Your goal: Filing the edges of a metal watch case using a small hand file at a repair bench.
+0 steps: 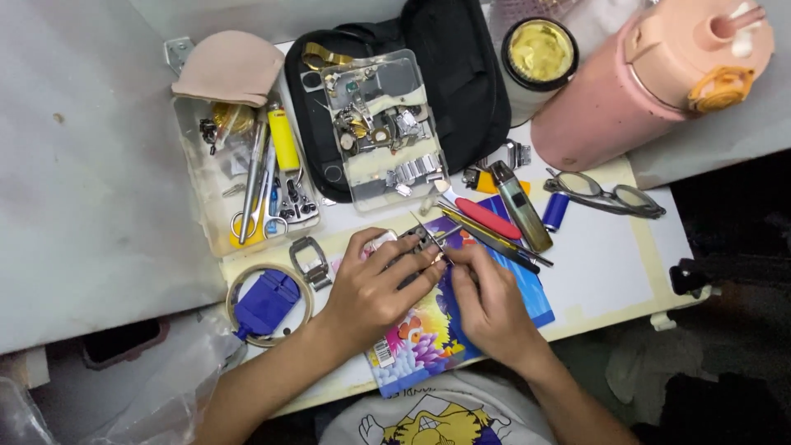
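Note:
My left hand [375, 284] presses a small dark watch piece with a metal band [409, 243] down on a colourful printed card [428, 330]. My right hand [486, 301] pinches a thin metal tool [431, 235] whose tip points at that piece. Both hands meet over the card at the middle of the small white table [610, 272].
Behind the hands lie a red-handled tool [486, 217], other slim tools, a blue cap [555, 211] and glasses [606, 195]. A clear parts box [383, 124] rests on a black pouch; a tray of scissors and tools [247, 181] sits left. A pink bottle [651, 78], a jar [537, 53], a tape ring with blue holder [268, 303].

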